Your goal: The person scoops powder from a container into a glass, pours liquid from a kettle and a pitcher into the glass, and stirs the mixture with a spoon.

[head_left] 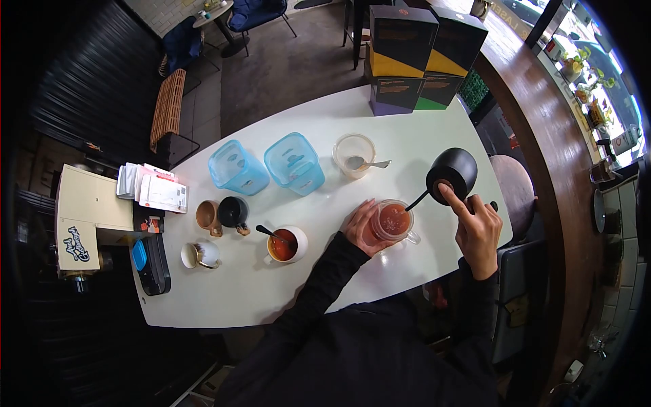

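My left hand [362,229] is wrapped round the side of a clear glass mug [394,220] of reddish liquid on the white table. My right hand [477,233] grips a black gooseneck kettle [451,176], one finger on its lid. The kettle is held above the table, its thin spout reaching to the mug's right rim. Left of my left hand stands a white mug [299,245] with orange-red liquid and a dark spoon in it. Behind the glass mug, a clear tub [344,150] holds a metal spoon [366,163].
Two blue containers [241,172] [296,163] stand at the back of the table. Brown [206,216], black [232,211] and white-gold [201,255] cups are at the left, near a black tray [156,264]. Stacked boxes [400,44] rise at the back right.
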{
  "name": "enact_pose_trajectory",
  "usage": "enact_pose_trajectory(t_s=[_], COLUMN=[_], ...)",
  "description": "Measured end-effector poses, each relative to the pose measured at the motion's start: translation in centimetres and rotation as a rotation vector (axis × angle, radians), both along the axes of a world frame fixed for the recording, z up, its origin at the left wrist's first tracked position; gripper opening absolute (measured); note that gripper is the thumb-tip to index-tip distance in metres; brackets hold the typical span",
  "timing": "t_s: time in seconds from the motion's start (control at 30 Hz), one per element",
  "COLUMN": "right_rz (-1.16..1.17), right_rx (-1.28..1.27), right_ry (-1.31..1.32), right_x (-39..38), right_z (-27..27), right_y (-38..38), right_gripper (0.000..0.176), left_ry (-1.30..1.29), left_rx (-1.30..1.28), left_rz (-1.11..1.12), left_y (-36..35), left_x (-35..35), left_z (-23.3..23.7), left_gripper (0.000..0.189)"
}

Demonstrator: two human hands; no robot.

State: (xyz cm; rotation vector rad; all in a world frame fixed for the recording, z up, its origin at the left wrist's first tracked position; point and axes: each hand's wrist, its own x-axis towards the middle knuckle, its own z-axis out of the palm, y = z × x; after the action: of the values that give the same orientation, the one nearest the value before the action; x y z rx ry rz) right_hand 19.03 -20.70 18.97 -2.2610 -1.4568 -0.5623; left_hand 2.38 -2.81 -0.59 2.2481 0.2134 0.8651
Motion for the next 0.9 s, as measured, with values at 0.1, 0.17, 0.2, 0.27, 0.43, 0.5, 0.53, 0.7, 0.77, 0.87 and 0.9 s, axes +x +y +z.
enact_pose_trajectory(t_s=[0.1, 0.17, 0.2, 0.27, 0.43, 0.5, 0.53, 0.7, 0.77, 0.87, 0.9], right_rz=[0.006, 0.002, -0.002, 0.004, 0.005, 0.013, 0.012, 0.029, 0.034, 0.040, 0.038], right_rx=[0.006, 0.000, -0.007, 0.006, 0.010, 0.022, 0.022, 0.028, 0.035, 0.043, 0.042], right_ry=[-0.001, -0.002, -0.004, -0.007, -0.018, -0.028, -0.028, -0.052, -0.057, -0.067, -0.073], right_x=[-0.1, 0.0, 0.0, 0.1, 0.0, -0.1, -0.1, -0.1, -0.3, -0.3, -0.3], right_z=[-0.1, 0.0, 0.0, 0.1, 0.6, 0.8, 0.9, 1.5, 1.6, 1.7, 1.7], right_y=[-0.1, -0.2, -0.3, -0.3, -0.5, -0.6, -0.6, -0.6, -0.6, -0.6, -0.6], right_gripper=[0.073, 0.073, 0.073, 0.073, 0.073, 0.073, 0.073, 0.069, 0.069, 0.068, 0.068], left_ry=[-0.008, 0.025, 0.025, 0.001, -0.019, -0.061, -0.092, -0.144, -0.140, -0.168, -0.170], left_rx=[0.000, 0.036, 0.036, 0.047, 0.079, 0.092, 0.095, 0.112, 0.123, 0.107, 0.107], left_rz=[-0.001, 0.008, 0.007, 0.003, -0.003, -0.009, -0.013, -0.039, -0.041, -0.064, -0.064], left_y=[0.0, 0.1, 0.1, 0.1, 0.2, 0.2, 0.2, 0.3, 0.4, 0.5, 0.5], left_x=[-0.1, -0.2, -0.2, -0.1, 0.1, 0.2, 0.3, 0.4, 0.4, 0.6, 0.6], left_z=[0.0, 0.4, 0.4, 0.5, 0.2, -0.1, -0.2, -0.5, -0.5, -0.5, -0.6], left_gripper=[0.099, 0.101, 0.101, 0.101, 0.101, 0.102, 0.102, 0.103, 0.101, 0.099, 0.099])
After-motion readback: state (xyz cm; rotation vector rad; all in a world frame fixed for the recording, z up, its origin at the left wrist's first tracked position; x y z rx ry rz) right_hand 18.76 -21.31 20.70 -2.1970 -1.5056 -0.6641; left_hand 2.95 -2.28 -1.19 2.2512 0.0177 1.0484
